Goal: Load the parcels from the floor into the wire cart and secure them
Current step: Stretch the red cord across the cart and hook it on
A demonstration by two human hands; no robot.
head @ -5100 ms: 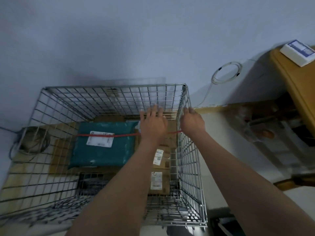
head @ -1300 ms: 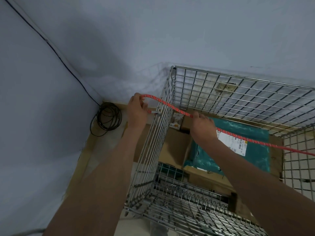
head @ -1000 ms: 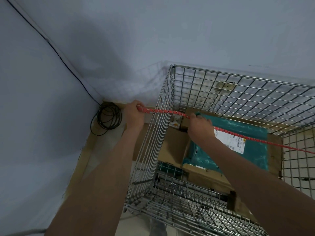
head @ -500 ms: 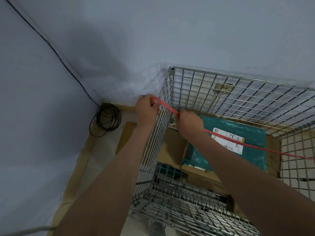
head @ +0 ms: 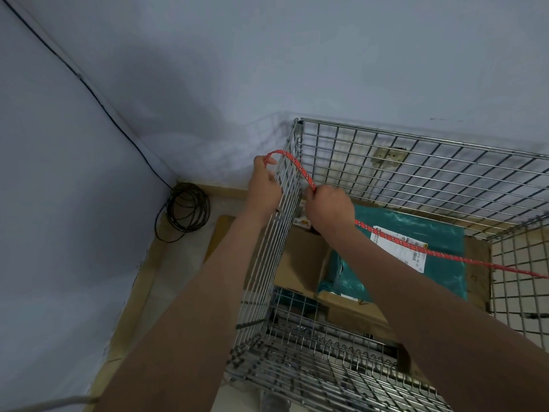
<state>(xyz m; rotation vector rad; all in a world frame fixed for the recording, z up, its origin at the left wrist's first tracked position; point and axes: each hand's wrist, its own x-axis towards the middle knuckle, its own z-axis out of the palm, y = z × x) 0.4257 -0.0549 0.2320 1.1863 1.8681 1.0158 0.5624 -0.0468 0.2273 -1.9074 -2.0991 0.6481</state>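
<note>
The wire cart (head: 386, 162) sat tucked into the corner of the room, and the parcels were already down inside it: a teal poly mailer (head: 416, 233) with a white shipping label (head: 398, 248) lay on top of a flat cardboard box (head: 300, 260), with more cardboard under it, though the mesh and both forearms covered a lot of that pile so I couldn't count how many parcels there really were. A red bungee cord (head: 445, 255) with little white flecks ran across the cart above the mailer and got cut off at the right edge of the view, so where it was anchored stayed unseen. The right hand (head: 328, 208) was inside the cart with its fingers curled round the cord, grip clamped tight. From there the cord arced up over the cart's left wall to the left hand (head: 263, 188), which was outside the mesh and pinched the cord's end; any hook on that end was hidden behind the fingers. A coil of black cable (head: 187, 208) lay on the floor in the corner, well apart from the cart, with one strand running up the wall. A wall socket (head: 389, 156) showed only dimly through the far mesh. The cart's near lower part was blurry.
</note>
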